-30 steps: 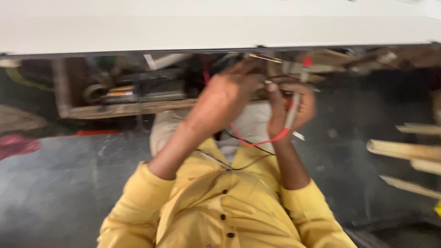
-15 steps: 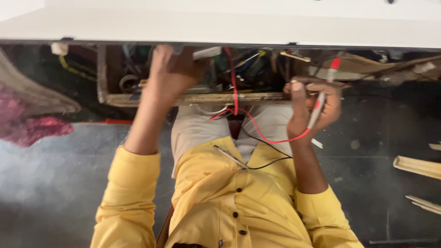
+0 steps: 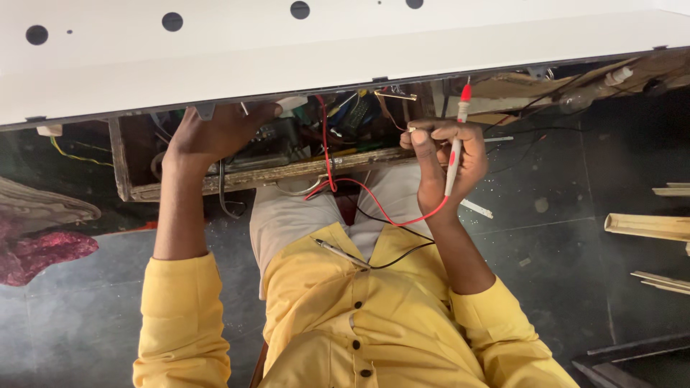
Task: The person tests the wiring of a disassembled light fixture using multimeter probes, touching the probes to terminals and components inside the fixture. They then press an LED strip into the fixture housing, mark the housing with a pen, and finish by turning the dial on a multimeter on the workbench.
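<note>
My right hand (image 3: 442,154) is closed around a red test probe (image 3: 456,147), tip up near the white panel (image 3: 345,57). Its red lead (image 3: 374,201) loops down and back into a wooden box of wires and parts (image 3: 287,169). My left hand (image 3: 219,133) reaches into that box just under the panel's edge, with its fingertips by a small white piece (image 3: 291,103). Whether it grips that piece is unclear. A black probe (image 3: 341,253) with its black lead lies loose on my yellow shirt (image 3: 345,316).
The floor (image 3: 560,237) is dark grey. Pale wooden strips (image 3: 647,226) lie at the right. A pink cloth (image 3: 39,251) lies at the left. More wires and a bulb-like part (image 3: 578,97) sit under the panel at the right.
The red probe has turned more upright in my right hand. My left hand has shifted slightly right along the panel's edge. The black probe still rests on my shirt.
</note>
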{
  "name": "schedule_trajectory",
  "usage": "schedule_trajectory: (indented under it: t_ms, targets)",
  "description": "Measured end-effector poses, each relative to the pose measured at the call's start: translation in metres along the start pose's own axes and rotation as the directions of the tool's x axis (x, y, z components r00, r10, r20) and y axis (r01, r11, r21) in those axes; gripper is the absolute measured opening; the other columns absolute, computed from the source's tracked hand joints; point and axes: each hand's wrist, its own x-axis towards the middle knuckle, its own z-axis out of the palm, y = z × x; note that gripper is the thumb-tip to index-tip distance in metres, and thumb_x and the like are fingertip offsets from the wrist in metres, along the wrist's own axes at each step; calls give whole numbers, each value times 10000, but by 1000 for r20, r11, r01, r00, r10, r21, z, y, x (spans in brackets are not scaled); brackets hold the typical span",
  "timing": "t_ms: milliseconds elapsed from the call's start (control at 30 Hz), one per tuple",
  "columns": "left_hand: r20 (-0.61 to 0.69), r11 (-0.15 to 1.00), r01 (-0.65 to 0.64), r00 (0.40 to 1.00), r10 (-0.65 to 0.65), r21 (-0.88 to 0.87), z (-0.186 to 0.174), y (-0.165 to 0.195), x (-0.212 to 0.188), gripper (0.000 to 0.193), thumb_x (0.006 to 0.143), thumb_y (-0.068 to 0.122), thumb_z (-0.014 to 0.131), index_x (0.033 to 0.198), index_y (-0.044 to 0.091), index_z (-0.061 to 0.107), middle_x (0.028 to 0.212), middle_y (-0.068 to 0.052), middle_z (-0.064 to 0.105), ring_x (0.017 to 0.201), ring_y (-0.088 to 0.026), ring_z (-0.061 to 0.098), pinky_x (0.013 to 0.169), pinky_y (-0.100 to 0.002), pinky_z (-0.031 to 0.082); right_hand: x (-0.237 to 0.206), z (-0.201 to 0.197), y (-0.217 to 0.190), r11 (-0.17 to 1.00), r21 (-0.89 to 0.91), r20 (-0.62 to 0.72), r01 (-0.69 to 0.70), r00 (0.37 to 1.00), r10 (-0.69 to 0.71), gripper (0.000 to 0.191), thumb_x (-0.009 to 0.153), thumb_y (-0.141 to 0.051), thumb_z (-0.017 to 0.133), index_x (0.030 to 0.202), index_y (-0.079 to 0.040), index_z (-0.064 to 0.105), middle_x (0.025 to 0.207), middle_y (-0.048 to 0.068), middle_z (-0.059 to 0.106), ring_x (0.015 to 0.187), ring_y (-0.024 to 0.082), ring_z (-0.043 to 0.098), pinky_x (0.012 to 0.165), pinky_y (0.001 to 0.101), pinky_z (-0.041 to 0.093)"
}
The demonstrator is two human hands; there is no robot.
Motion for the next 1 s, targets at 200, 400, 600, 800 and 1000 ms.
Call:
schedule_trajectory:
  t_ms: [200, 400, 600, 800, 1000]
  targets:
    - [-45, 993, -116, 992, 116, 6, 3, -11, -3, 433, 999, 344, 823, 1221, 8, 665, 1059, -153, 731, 944, -339, 685, 815, -434, 538, 0, 3, 0, 1000, -13, -13, 5, 1000, -5, 226, 1055, -15, 727, 1076, -33, 502, 1031, 203, 729, 795, 178, 713, 751, 309, 624]
    - [1, 982, 130, 991, -131, -135, 4, -12, -4, 501, 896, 410, 868, 1185, 39, 696, 1046, -116, 752, 921, -282, 721, 759, -424, 559, -1, 2, -2, 1000, -2, -4, -8, 1000, 8, 234, 1065, -9, 729, 1090, -28, 497, 989, 205, 722, 787, 174, 690, 745, 310, 614]
    - [2, 990, 143, 990, -143, 2, -5, 8, -4, 507, 908, 403, 840, 1187, 7, 689, 1025, -163, 733, 919, -337, 688, 783, -448, 537, -2, -1, 2, 999, 32, 2, -12, 1000, 12, 224, 1055, -11, 718, 1075, -23, 495, 1033, 200, 711, 797, 186, 694, 754, 335, 627]
    - [-120, 912, 104, 991, -61, 397, 15, 80, -17, 201, 1114, 204, 646, 1158, 24, 723, 963, -144, 724, 841, -313, 670, 883, -493, 518, -1, -1, 4, 1000, 11, -26, -17, 1000, 17, 217, 1042, 15, 706, 1058, -15, 492, 1019, 189, 700, 830, 194, 706, 778, 357, 639]
    - [-213, 970, -219, 958, 192, -110, 53, 158, 1, 226, 960, 31, 661, 1186, 20, 662, 1227, -158, 662, 1053, -323, 682, 912, -448, 560, -1, 2, 5, 998, 60, -36, 10, 999, -8, 200, 1062, 36, 669, 1090, -14, 478, 1061, 182, 686, 872, 165, 689, 819, 326, 622]
